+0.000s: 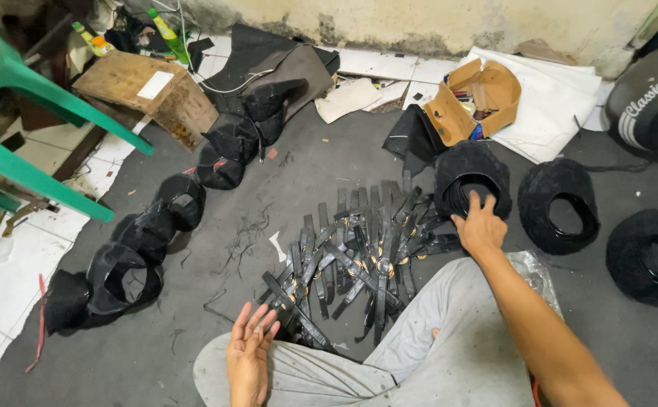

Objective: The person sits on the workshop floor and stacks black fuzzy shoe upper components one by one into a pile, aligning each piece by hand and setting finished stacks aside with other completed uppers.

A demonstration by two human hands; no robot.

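I sit on a dark floor mat with my grey-trousered knees in front of me. A fan-shaped pile of black straps with gold buckles lies just ahead. My right hand reaches forward, fingers spread, onto the edge of a black round felt piece with a hole. My left hand hovers palm up over my left knee, fingers apart, holding nothing, close to the near end of the strap pile.
Two more black round pieces lie at the right. A curved row of black shaped pieces runs along the left. A green plastic chair, a wooden box, an open cardboard box and a dark helmet stand around.
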